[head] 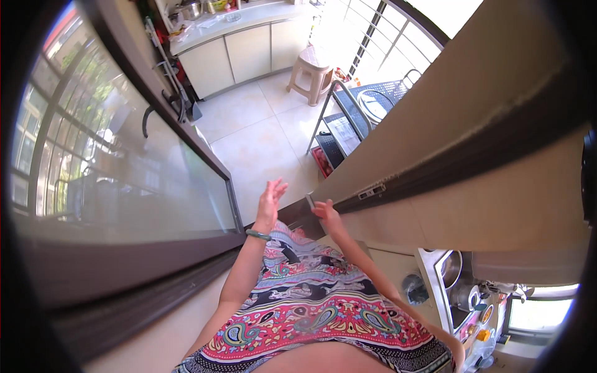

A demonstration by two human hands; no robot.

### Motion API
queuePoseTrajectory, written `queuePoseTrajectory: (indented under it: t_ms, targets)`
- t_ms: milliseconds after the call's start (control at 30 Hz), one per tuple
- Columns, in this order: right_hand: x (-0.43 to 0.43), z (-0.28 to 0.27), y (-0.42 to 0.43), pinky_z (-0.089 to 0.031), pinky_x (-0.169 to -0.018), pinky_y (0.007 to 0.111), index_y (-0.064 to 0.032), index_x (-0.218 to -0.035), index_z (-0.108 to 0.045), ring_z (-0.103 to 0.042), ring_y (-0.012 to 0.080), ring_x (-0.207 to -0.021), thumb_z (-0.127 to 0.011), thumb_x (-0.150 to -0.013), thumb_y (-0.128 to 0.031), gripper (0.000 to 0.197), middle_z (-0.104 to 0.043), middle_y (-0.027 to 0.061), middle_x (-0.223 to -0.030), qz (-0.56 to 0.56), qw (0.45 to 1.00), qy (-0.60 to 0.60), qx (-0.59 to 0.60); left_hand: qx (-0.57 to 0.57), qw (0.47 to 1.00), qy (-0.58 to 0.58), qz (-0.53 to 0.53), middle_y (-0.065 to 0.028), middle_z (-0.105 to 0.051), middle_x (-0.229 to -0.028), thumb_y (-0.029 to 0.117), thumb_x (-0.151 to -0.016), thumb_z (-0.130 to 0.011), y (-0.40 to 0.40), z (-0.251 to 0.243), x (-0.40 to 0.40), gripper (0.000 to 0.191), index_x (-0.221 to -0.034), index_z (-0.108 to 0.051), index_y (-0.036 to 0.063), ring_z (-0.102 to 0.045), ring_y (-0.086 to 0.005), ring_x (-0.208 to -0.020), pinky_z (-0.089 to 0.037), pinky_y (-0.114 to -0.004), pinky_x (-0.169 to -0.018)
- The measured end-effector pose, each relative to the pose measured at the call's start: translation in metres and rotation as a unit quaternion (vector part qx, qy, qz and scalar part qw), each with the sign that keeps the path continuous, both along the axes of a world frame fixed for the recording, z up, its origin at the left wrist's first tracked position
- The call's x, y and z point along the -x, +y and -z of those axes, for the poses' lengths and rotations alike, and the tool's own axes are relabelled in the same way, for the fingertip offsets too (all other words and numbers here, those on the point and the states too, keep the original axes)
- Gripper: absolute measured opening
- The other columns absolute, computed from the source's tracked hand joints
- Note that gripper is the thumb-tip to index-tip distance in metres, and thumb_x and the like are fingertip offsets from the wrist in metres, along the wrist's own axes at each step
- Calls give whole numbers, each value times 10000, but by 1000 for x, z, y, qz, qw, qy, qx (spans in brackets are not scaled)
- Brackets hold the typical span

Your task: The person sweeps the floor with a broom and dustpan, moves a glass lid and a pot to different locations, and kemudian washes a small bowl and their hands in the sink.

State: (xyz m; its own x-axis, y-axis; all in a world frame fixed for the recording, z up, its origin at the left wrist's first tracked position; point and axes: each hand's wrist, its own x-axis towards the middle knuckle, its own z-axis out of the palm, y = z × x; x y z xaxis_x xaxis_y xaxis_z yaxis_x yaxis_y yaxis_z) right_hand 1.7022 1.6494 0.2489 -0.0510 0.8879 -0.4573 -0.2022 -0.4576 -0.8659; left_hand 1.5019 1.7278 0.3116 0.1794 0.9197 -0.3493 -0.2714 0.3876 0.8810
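My left hand (pixel 271 203), with a green bangle (pixel 258 234) on its wrist, is raised in front of the patterned dress, fingers apart and holding nothing. To its right my right hand (pixel 327 214) is lifted with bent, spread fingers, also empty, near the corner of the wall beside the doorway. Both hands are over a dark door threshold (pixel 298 215). On the left stands a glass door (pixel 140 154) in a dark frame, with a curved handle (pixel 146 122). A metal latch plate (pixel 372 191) sits on the dark door jamb at the right.
Beyond the doorway lies a tiled floor (pixel 254 140) with a plastic stool (pixel 311 70), a white cabinet (pixel 205 67) and a tiered metal rack (pixel 347 100). Long-handled cleaning tools (pixel 168 65) lean by the door. Behind the wall, right, is a stove (pixel 459 298) with pots.
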Motion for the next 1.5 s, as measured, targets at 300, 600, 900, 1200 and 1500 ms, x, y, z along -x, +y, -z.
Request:
queuePoseTrajectory:
  t_ms: [300,600,900,1200,1500]
  targets:
    - [30,-83,196,-280,-992,411,-92,-1284,-485,-472,200,-1172,-157,-844,-742,850,-581,73,-1203,29,995,16,-95,59,998,-11,-35,-56,-546,-1258,561,-936,-265,190,5,47,590,-1353,-404,168,-438,-174,-1211,-114,-487,-1074]
    - [-78,-159,359,-246,-1022,371,-89,-1299,-459,-432,208,-1208,-187,-882,-684,776,-488,71,-1307,419,891,-94,-145,-1,985,-62,159,-89,-426,-1382,522,-959,-243,434,-99,-40,611,-1393,-349,104,-330,-206,-1312,-128,-410,-1103]
    - [-252,-191,471,-33,-1122,444,51,-1421,-85,-68,339,-1396,-244,-808,-766,1034,-63,243,-1493,642,767,6,-22,28,929,-48,365,-105,-271,-1478,568,-939,-267,622,-155,-256,683,-1419,-289,84,-168,-224,-1390,-59,-435,-1115]
    - [-401,-198,495,-139,-1110,450,94,-1391,-157,-255,321,-1341,-218,-807,-772,1046,-249,228,-1449,663,739,97,69,94,883,52,457,-99,-284,-1457,676,-866,-317,650,-147,-483,805,-1424,-262,99,-213,-270,-1355,-107,-518,-1076]
    - [-383,-285,538,-346,-1008,379,47,-1342,-337,-470,239,-1154,-207,-886,-669,859,-487,150,-1275,659,747,55,-69,106,874,8,475,-43,-531,-1232,582,-928,-297,708,-192,-487,636,-1297,-451,87,-510,-206,-1064,-442,-439,-829]
